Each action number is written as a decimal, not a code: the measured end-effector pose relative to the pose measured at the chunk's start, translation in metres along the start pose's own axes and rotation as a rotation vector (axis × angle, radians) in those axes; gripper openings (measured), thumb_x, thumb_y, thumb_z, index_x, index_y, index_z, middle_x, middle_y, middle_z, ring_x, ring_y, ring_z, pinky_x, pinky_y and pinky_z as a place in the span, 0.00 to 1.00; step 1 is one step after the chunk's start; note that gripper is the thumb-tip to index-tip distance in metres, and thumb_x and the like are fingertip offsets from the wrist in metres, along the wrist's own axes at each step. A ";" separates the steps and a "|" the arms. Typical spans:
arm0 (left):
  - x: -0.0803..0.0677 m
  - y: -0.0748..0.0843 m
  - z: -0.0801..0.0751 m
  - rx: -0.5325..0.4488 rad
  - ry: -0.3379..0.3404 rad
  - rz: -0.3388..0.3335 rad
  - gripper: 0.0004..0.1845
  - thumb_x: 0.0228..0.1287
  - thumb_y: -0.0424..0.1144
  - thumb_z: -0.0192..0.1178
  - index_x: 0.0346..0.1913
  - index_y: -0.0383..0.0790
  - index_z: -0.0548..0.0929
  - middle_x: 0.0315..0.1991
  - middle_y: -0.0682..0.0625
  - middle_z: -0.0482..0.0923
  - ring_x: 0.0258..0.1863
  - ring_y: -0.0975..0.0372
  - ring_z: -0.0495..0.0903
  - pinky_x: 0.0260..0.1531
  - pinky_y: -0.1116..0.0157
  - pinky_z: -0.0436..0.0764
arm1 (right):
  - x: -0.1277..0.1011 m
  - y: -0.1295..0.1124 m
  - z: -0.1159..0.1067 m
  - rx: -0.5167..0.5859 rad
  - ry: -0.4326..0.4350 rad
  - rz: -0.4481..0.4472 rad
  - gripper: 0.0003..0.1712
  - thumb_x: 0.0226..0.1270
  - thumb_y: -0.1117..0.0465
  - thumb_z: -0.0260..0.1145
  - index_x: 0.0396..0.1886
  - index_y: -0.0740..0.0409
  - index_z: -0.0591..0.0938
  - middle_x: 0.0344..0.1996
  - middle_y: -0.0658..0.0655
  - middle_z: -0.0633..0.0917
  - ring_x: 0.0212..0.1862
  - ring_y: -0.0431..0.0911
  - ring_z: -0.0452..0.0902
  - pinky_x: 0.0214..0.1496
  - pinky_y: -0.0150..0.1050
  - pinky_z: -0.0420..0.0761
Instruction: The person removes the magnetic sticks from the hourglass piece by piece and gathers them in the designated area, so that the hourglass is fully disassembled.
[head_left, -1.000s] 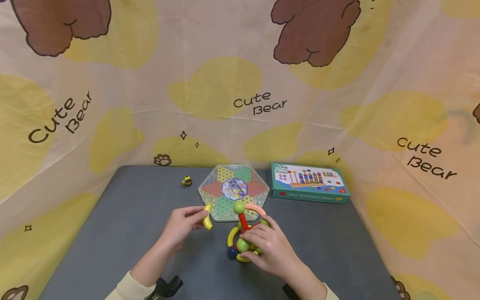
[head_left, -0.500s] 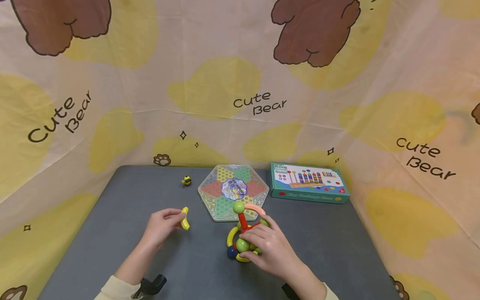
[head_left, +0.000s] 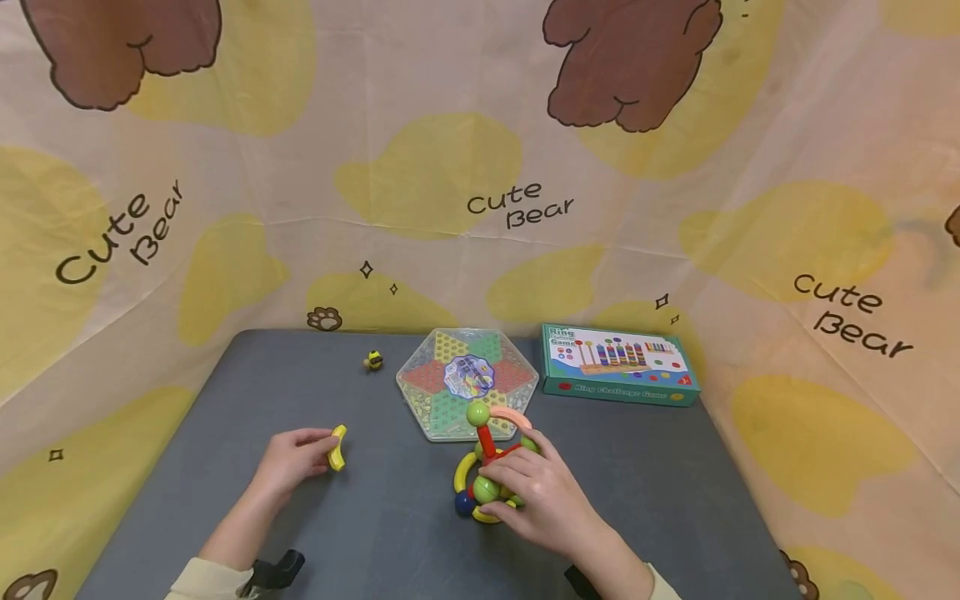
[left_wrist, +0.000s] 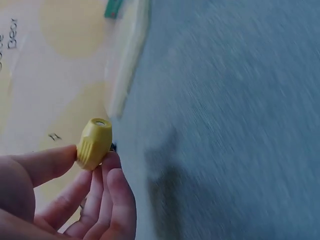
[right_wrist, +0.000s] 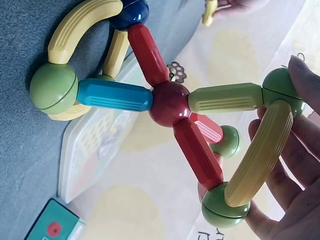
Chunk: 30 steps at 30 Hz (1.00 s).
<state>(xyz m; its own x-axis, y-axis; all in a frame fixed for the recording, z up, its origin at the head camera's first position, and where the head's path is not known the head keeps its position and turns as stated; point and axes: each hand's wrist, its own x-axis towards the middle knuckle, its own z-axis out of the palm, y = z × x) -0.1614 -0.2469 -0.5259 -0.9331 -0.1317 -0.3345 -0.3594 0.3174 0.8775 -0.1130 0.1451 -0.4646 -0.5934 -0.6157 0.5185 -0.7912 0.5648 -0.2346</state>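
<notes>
My left hand (head_left: 288, 462) pinches a short yellow curved magnetic rod (head_left: 337, 448) between thumb and fingers over the left part of the table. The left wrist view shows the rod (left_wrist: 94, 145) end-on, with a round metal dot at its tip. My right hand (head_left: 543, 500) grips a magnetic ball-and-rod structure (head_left: 486, 489) near the table's middle. Up close, a dark red ball (right_wrist: 170, 104) joins red, blue and green rods at the structure's centre. Green balls (right_wrist: 54, 89), a navy ball and yellow curved rods form its outer parts; my right fingers touch a green ball at one side.
Behind the structure lies a clear hexagonal board-game case (head_left: 427, 421). A green Ring Challenge Game box (head_left: 622, 367) stands at the back right, and a small yellow-and-black bee figure (head_left: 373, 361) sits at the back left. A printed cloth (head_left: 420, 183) hangs behind the grey table (head_left: 637, 475).
My left hand has moved left and slightly nearer, away from the structure, carrying the yellow curved rod. The right hand and the structure have stayed in place.
</notes>
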 end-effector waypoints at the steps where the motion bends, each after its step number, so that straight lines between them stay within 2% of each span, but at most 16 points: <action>1: 0.001 -0.003 -0.003 0.013 0.001 0.003 0.27 0.69 0.43 0.65 0.61 0.24 0.78 0.50 0.36 0.84 0.36 0.63 0.84 0.38 0.62 0.87 | 0.000 0.000 0.000 0.000 -0.001 0.001 0.23 0.53 0.42 0.80 0.46 0.47 0.89 0.40 0.41 0.89 0.47 0.35 0.83 0.69 0.60 0.70; 9: 0.008 -0.017 -0.016 0.120 0.014 0.025 0.23 0.69 0.39 0.65 0.57 0.21 0.80 0.50 0.31 0.82 0.34 0.63 0.84 0.35 0.63 0.86 | 0.001 0.002 -0.001 -0.001 0.013 -0.010 0.23 0.53 0.43 0.80 0.45 0.47 0.89 0.39 0.41 0.90 0.45 0.35 0.83 0.68 0.60 0.71; 12: 0.009 -0.021 -0.018 0.226 0.039 0.049 0.21 0.68 0.39 0.65 0.54 0.23 0.82 0.47 0.33 0.84 0.34 0.61 0.84 0.32 0.64 0.84 | 0.000 0.002 0.000 0.003 0.013 -0.007 0.23 0.53 0.43 0.80 0.45 0.47 0.89 0.40 0.41 0.89 0.45 0.35 0.83 0.68 0.60 0.71; 15: 0.009 -0.026 -0.019 0.351 0.073 0.075 0.19 0.67 0.40 0.65 0.51 0.25 0.84 0.45 0.35 0.85 0.37 0.56 0.84 0.32 0.64 0.81 | -0.001 0.001 0.000 0.007 0.007 -0.006 0.23 0.53 0.43 0.80 0.46 0.47 0.89 0.40 0.41 0.89 0.46 0.35 0.83 0.68 0.60 0.71; 18: 0.009 -0.029 -0.020 0.434 0.104 0.097 0.18 0.67 0.41 0.64 0.49 0.26 0.86 0.44 0.35 0.86 0.42 0.50 0.83 0.33 0.62 0.79 | -0.001 0.001 0.000 0.006 -0.002 -0.005 0.23 0.53 0.43 0.80 0.46 0.47 0.89 0.41 0.41 0.89 0.46 0.35 0.83 0.68 0.60 0.71; 24: 0.009 -0.032 -0.020 0.475 0.121 0.114 0.20 0.69 0.43 0.63 0.52 0.27 0.85 0.44 0.36 0.87 0.44 0.46 0.83 0.40 0.52 0.77 | -0.002 0.001 0.000 0.010 -0.017 0.000 0.23 0.54 0.43 0.79 0.47 0.48 0.89 0.42 0.41 0.89 0.47 0.35 0.83 0.68 0.61 0.70; 28: 0.006 -0.028 -0.015 0.513 0.175 0.177 0.22 0.69 0.43 0.61 0.56 0.27 0.82 0.48 0.32 0.84 0.46 0.42 0.82 0.44 0.46 0.79 | -0.001 0.000 -0.001 0.009 -0.017 0.000 0.23 0.53 0.44 0.80 0.47 0.47 0.89 0.42 0.41 0.89 0.47 0.35 0.83 0.69 0.60 0.70; 30: 0.002 -0.021 -0.010 0.516 0.209 0.220 0.24 0.69 0.42 0.61 0.59 0.26 0.79 0.49 0.31 0.82 0.46 0.41 0.82 0.43 0.45 0.80 | -0.001 0.000 -0.001 0.005 -0.014 -0.005 0.23 0.53 0.44 0.80 0.47 0.47 0.89 0.42 0.41 0.89 0.47 0.36 0.83 0.69 0.60 0.70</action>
<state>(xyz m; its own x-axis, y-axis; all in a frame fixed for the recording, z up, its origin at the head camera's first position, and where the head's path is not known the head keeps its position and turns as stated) -0.1555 -0.2636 -0.5419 -0.9833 -0.1767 -0.0435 -0.1652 0.7663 0.6208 -0.1124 0.1460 -0.4646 -0.5912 -0.6265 0.5079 -0.7950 0.5586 -0.2364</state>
